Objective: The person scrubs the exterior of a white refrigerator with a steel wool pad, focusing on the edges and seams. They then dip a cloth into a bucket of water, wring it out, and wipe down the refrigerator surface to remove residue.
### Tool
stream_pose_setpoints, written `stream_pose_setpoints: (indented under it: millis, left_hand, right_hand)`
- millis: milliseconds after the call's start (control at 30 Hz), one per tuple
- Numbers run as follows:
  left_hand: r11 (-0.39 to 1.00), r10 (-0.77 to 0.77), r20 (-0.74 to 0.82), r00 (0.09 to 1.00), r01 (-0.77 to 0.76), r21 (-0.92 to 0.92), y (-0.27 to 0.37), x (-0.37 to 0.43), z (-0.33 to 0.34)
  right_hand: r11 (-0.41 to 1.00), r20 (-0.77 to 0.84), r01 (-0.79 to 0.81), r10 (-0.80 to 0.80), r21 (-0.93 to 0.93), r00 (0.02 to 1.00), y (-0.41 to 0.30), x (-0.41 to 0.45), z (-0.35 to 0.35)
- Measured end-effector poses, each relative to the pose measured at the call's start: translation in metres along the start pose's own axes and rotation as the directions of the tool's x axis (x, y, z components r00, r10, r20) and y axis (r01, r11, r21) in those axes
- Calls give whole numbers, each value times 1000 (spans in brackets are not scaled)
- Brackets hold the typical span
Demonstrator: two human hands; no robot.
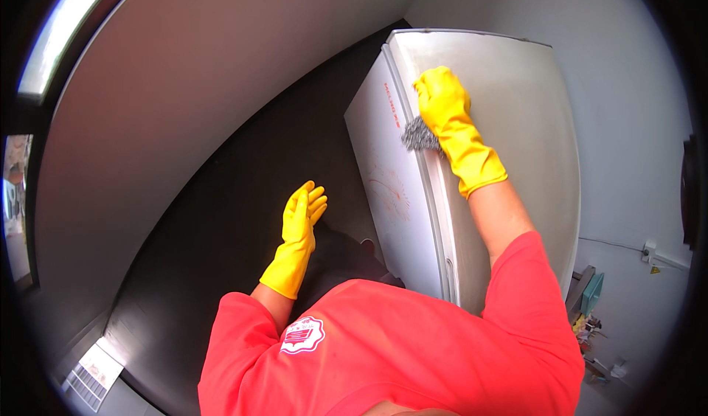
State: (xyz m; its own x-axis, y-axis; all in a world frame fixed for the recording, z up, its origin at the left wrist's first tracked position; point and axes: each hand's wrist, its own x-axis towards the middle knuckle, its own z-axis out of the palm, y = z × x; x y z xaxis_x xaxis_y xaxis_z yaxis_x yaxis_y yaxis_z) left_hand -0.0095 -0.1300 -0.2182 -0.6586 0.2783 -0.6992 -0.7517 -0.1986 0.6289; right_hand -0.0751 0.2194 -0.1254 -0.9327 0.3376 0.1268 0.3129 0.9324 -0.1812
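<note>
A white chest freezer or refrigerator (514, 117) stands before me, its front face bearing red writing and a floral pattern. My right hand (442, 98), in a yellow rubber glove, is closed near the front edge of its top. A grey, shaggy cloth or duster (419, 135) hangs from beneath that hand over the edge; the hand hides the rest of it. To the left of the appliance, my left hand (305, 203), also in a yellow rubber glove, is held over the dark floor with fingers extended and nothing in it.
Walls rise behind and to the left of the appliance. A socket with a cable (649, 251) is on the right wall. Below it are a teal container (592, 294) and small mixed items (587, 327). A window (61, 34) lies at the upper left.
</note>
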Motion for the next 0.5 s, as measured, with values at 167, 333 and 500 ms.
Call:
stream_pose_setpoints:
  millis: [167,333,500]
  left_hand:
    - [1000,4,-9,1000,-5,-21,39,16,15]
    - [997,-10,-83,996,4,-73,54,13,0]
    - [991,-100,-85,991,91,-102,52,13,-16]
  right_hand:
    - [969,5,-239,240,-59,971,1,91,-44]
    - [982,-187,186,-188,-25,964,5,34,-39]
    - [987,-159,162,-161,-11,974,-30,41,-50]
